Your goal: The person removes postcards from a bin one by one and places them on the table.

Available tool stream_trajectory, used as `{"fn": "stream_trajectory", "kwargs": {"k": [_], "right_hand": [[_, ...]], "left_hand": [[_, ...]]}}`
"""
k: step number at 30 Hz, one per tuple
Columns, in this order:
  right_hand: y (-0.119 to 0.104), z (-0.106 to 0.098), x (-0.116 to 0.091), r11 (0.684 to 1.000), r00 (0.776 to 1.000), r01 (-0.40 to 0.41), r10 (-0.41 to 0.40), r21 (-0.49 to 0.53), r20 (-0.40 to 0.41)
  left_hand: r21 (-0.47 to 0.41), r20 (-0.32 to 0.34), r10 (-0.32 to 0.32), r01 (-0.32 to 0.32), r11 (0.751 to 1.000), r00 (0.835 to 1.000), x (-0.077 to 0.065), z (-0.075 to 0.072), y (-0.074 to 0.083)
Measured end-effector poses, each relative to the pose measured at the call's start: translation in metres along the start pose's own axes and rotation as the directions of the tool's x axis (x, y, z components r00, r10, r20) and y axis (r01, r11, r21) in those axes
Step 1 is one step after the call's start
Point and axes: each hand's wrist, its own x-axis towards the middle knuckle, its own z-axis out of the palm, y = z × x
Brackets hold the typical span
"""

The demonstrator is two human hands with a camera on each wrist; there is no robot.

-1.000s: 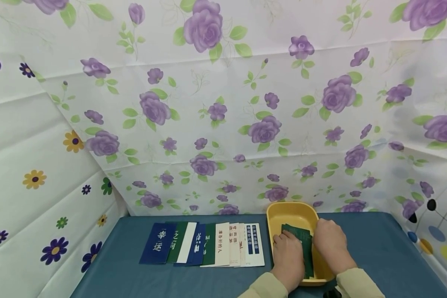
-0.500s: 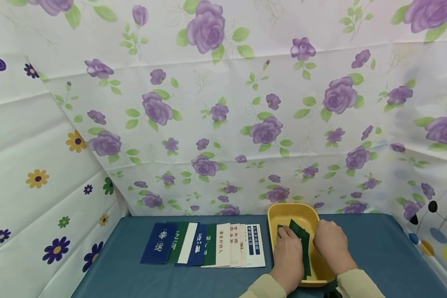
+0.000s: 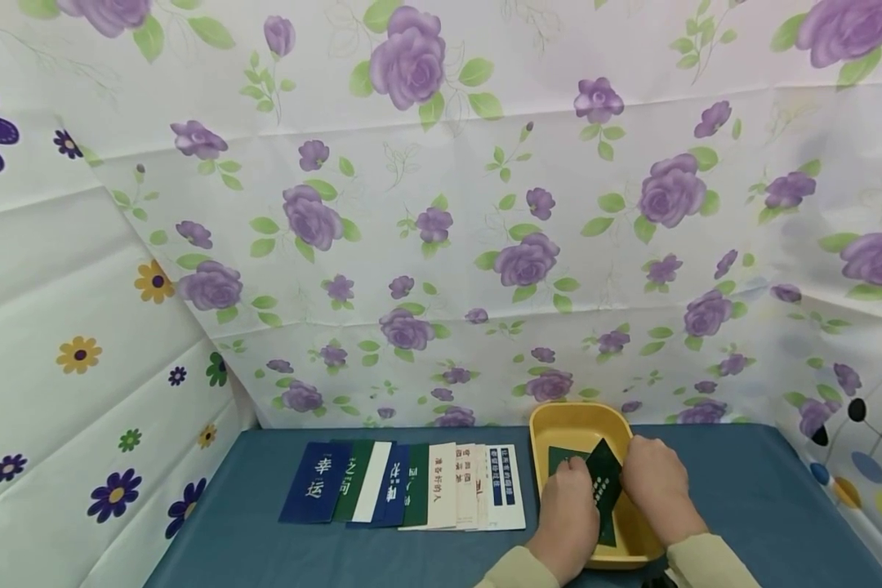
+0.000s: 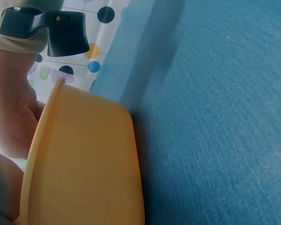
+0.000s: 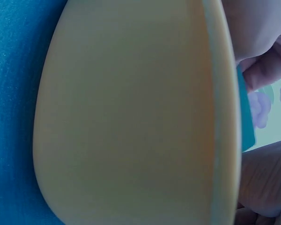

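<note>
A yellow plastic basin stands at the right of the table, with my hands at its opening. My left hand reaches over its left side and grips dark green cards, fingers bent. One green card with small pale print stands tilted between my hands, its right corner at my right fingertips. Another green card shows behind the left fingers. My right hand, fingers curled, pinches the tilted card's edge beside the right rim. Both wrist views mostly show the basin's outer wall; a green card edge peeks past the rim.
Left of the basin lies an overlapping row of several cards, from a blue card to a white card with blue panels. The blue-green table backs onto a flowered sheet, with more patterned sheets at both sides.
The upper green card has turned from nearly flat to a tilted diamond shape between my hands, uncovering the green card behind. Both hands stay in about the same place.
</note>
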Motion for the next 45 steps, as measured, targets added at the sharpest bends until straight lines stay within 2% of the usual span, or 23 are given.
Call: {"fn": "stream_trajectory", "kwargs": {"k": [10, 21, 30, 34, 39, 42, 45], "right_hand": [[0.001, 0.001, 0.000, 1.000, 1.000, -0.002, 0.002, -0.003, -0.009], [0.001, 0.003, -0.001, 1.000, 1.000, -0.007, 0.007, 0.006, -0.014], [0.001, 0.001, 0.000, 1.000, 1.000, -0.018, 0.018, 0.014, -0.022], [0.002, 0.000, -0.001, 0.999, 0.999, -0.025, 0.026, 0.036, -0.021], [0.002, 0.000, -0.001, 0.998, 1.000, -0.025, 0.026, 0.056, -0.016], [0.003, -0.002, -0.002, 0.997, 0.999, -0.032, 0.032, 0.064, -0.007], [0.003, -0.002, -0.001, 0.996, 0.999, -0.042, 0.041, 0.074, 0.003]], "left_hand": [[-0.132, -0.143, 0.050, -0.069, 0.989, 0.988, -0.002, -0.013, -0.007], [-0.256, -0.226, -0.005, -0.054, 0.965, 0.974, 0.001, -0.033, -0.022], [-0.348, -0.306, -0.017, -0.095, 0.933, 0.952, 0.007, -0.059, -0.041], [-0.362, -0.348, -0.029, -0.106, 0.926, 0.937, 0.009, -0.071, -0.052], [-0.361, -0.374, -0.070, -0.076, 0.929, 0.925, 0.008, -0.087, -0.070], [-0.382, -0.385, -0.104, -0.056, 0.922, 0.917, 0.006, -0.098, -0.085], [-0.399, -0.410, -0.134, -0.045, 0.916, 0.902, 0.006, -0.108, -0.103]]}}
